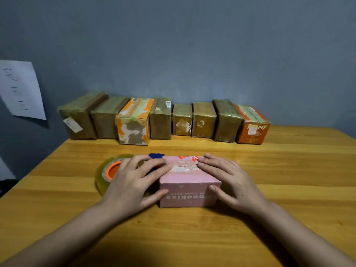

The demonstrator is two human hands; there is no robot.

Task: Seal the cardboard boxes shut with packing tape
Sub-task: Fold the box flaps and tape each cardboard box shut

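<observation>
A small pink cardboard box (187, 186) lies on the wooden table in front of me, its near side printed with upside-down white letters. My left hand (133, 182) rests on its left top edge, fingers straight across the lid, thumb against the near side. My right hand (229, 180) mirrors it on the right, fingers flat on the lid and thumb on the front face. A clear strip of tape runs along the lid between my fingertips. A roll of clear packing tape (107, 173) with an orange core lies just left of the box, partly under my left hand.
Several taped brown and orange boxes (163, 120) stand in a row along the back of the table (289, 170) against the grey wall. A blue object (156, 155) peeks out behind the pink box. A sheet of paper (21, 89) hangs on the left wall.
</observation>
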